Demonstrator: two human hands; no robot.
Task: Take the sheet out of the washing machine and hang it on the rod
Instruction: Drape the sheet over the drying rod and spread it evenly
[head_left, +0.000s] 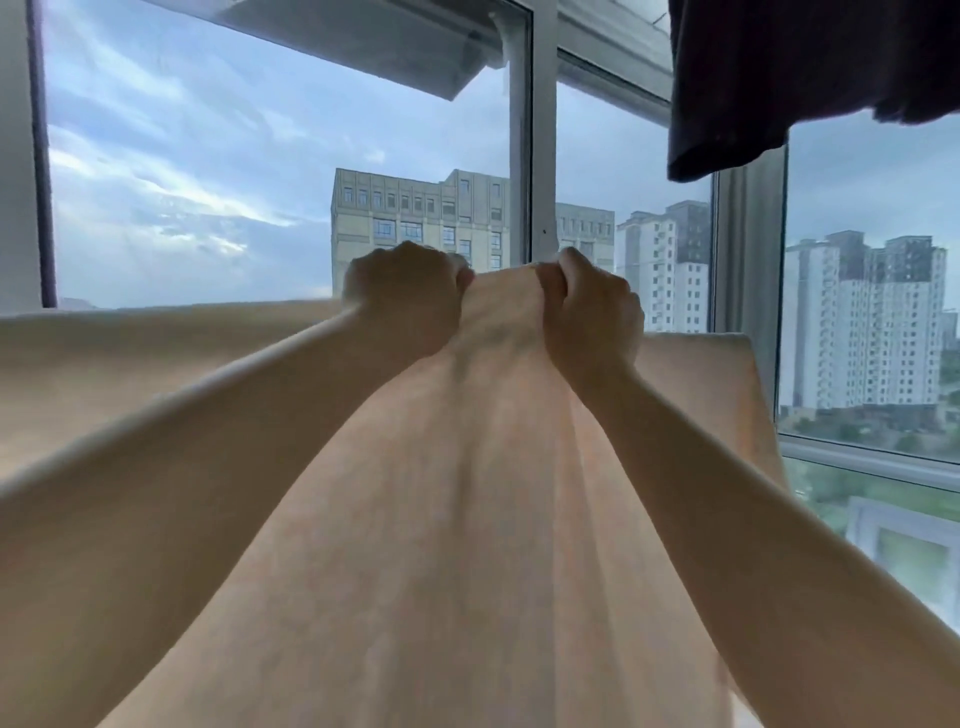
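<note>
A pale peach sheet fills the lower half of the view, stretched up in front of me. My left hand and my right hand are raised side by side, each clenched on the sheet's upper edge, with a bunched fold of cloth between them. To the left and right the sheet spreads out in a level line, as if draped over something. The rod itself is hidden under the cloth. The washing machine is out of view.
A large window with grey frames stands right behind the sheet, with tall buildings outside. A dark garment hangs at the top right. A white ledge shows at the lower right.
</note>
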